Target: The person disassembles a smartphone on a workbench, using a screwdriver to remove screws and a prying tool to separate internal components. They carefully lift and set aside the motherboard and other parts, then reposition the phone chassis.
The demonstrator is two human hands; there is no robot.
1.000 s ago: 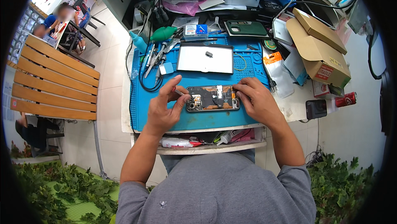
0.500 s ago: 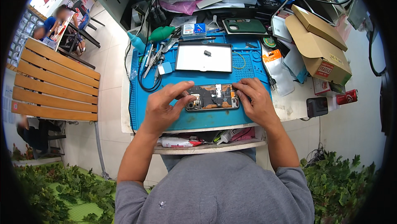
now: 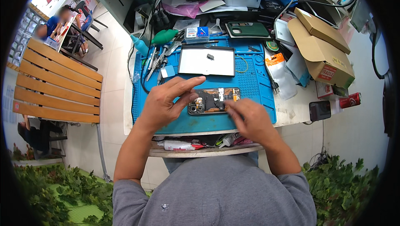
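Observation:
An opened smartphone (image 3: 208, 101) lies on the blue repair mat (image 3: 208, 125), its inner parts, black sheet and camera modules exposed. My left hand (image 3: 166, 103) hovers at the phone's left end. Its index finger stretches out above the upper edge, with the thumb lower and apart, and nothing shows between them. Over the phone's lower right part, my right hand (image 3: 252, 119) bends its fingers down toward the inside. Motion blurs those fingertips, so whether they pinch anything is unclear. Behind the phone, a white tray with a dark rim (image 3: 196, 65) holds a small black piece (image 3: 210, 56).
Tweezers and screwdrivers (image 3: 156, 65) lie left of the tray, near a green blower bulb (image 3: 164, 36) and a light-blue bottle (image 3: 139, 46). A green phone case (image 3: 248, 29) lies behind. Cardboard boxes (image 3: 321, 46) and a red can (image 3: 350, 100) stand at right.
My right hand has moved left and nearer, from the phone's right end to over its lower right part. My left hand has shifted slightly right, its index finger reaching further over the phone.

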